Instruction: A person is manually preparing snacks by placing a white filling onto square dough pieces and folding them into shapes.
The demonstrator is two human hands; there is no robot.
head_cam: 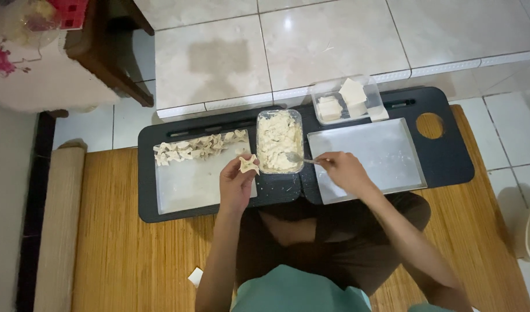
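The left hand (235, 184) is curled shut around a folded dumpling (249, 164), pinching it just left of the filling tub (279, 141). The right hand (341, 170) is closed on a spoon (298, 158), its bowl resting in the pale filling at the tub's near edge. To the left lies a metal tray (195, 185) with a row of finished dumplings (198, 147) along its far side, its near part bare. To the right sits a bare second tray (375, 153); beyond it, a clear box of square wrappers (346, 101). All rest on a low black table (450, 156) over a woven mat (120, 242). The right forearm crosses the right tray's near-left corner. The person's lap is tucked under the table's near edge, and a pale bucket at far right is cut off.
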